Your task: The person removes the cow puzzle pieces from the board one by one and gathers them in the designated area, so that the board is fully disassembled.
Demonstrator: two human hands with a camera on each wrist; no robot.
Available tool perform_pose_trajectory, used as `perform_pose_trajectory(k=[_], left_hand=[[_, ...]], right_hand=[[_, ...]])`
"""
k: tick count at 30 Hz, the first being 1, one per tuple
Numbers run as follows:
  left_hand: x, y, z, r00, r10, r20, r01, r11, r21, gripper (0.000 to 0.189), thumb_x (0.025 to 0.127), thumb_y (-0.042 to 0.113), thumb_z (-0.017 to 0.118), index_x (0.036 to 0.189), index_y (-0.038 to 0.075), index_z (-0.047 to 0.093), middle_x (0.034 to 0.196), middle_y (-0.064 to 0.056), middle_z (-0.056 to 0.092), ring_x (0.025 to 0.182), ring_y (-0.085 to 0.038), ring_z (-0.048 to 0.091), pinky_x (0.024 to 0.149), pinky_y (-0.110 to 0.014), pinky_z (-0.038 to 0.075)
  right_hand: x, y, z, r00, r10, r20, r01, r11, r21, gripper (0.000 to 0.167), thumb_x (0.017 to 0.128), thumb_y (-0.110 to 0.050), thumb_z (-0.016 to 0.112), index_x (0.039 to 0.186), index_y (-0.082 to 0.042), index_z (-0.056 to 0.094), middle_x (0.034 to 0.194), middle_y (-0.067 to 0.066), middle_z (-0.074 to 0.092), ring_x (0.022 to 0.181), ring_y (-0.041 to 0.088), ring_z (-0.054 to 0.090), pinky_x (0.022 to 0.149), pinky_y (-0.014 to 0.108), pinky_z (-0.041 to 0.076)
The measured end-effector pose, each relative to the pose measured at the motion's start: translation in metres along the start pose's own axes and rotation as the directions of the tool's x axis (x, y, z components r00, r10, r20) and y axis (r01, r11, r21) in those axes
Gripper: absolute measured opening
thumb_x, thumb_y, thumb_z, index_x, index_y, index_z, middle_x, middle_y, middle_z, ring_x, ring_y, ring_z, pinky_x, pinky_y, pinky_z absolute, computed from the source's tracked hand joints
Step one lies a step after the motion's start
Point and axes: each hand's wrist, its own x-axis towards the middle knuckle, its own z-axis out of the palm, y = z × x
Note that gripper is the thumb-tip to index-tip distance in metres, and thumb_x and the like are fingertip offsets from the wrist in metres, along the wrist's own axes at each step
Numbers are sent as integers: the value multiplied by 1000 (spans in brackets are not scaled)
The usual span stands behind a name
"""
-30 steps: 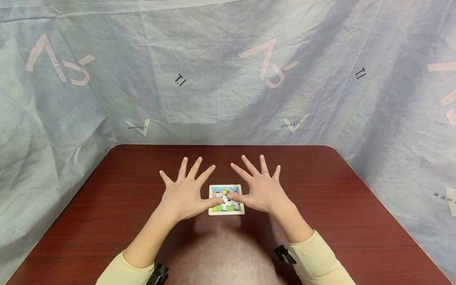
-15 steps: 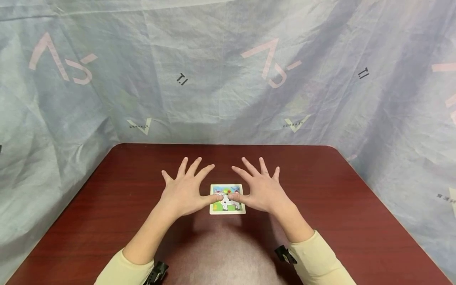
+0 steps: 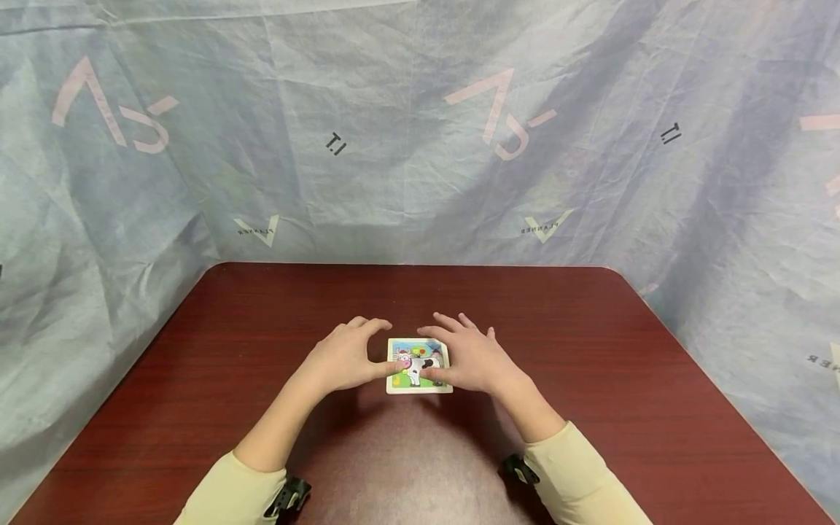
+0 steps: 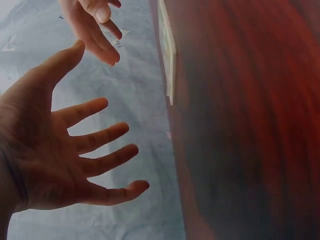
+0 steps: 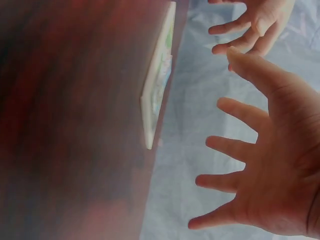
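A small square picture board [image 3: 416,378] with a pale rim and a cartoon cow lies flat on the table. It looks like a puzzle. In the right wrist view, part of the picture on the board [image 5: 159,85] stands slightly above the rim. My left hand [image 3: 337,357] hovers at its left and my right hand [image 3: 477,359] at its right. From the head, both thumbs overlap the picture. The wrist views show the left hand [image 4: 55,155] and the right hand [image 5: 275,165] with fingers spread, apart from the board and holding nothing.
The dark red wooden table [image 3: 577,335] has rounded far corners. A grey printed cloth [image 3: 400,131] hangs behind it and along both sides. Black straps with small devices [image 3: 289,499] sit at the cuffs of the pale sleeves [image 3: 232,492].
The fingers of both hands, spread upward and far forward before, have bent and drawn back toward the board. Both thumbs stay over the picture, and the board has not visibly moved on the table.
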Motion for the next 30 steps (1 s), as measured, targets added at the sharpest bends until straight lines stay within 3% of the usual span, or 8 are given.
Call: perform_pose_trajectory(k=[13, 21, 30], left_hand=[[12, -17, 14, 998, -7, 68, 17, 989, -147, 63, 83, 46, 82, 131, 12, 62, 118, -10, 64, 101, -24, 61, 81, -46, 51], [16, -26, 22, 994, -11, 107, 36, 971, -236, 53, 84, 35, 82, 126, 7, 65, 114, -12, 67, 107, -29, 62, 91, -47, 49], [21, -32, 31, 996, -47, 76, 68, 950, -306, 40, 87, 26, 81, 120, 7, 67, 105, -11, 66, 99, -28, 61, 87, -46, 48]], right_hand=[[5, 5, 13, 996, -3, 89, -4, 997, 75, 63, 82, -41, 83, 140, -30, 59, 156, 6, 43, 144, 45, 32, 97, 78, 32], [9, 7, 20, 986, -74, 150, 58, 992, 110, 61, 80, -33, 85, 136, -24, 63, 155, 12, 42, 143, 44, 35, 101, 59, 42], [12, 7, 26, 982, -52, 181, 39, 996, 74, 58, 82, -32, 86, 135, -27, 64, 155, 9, 43, 143, 39, 35, 104, 56, 41]])
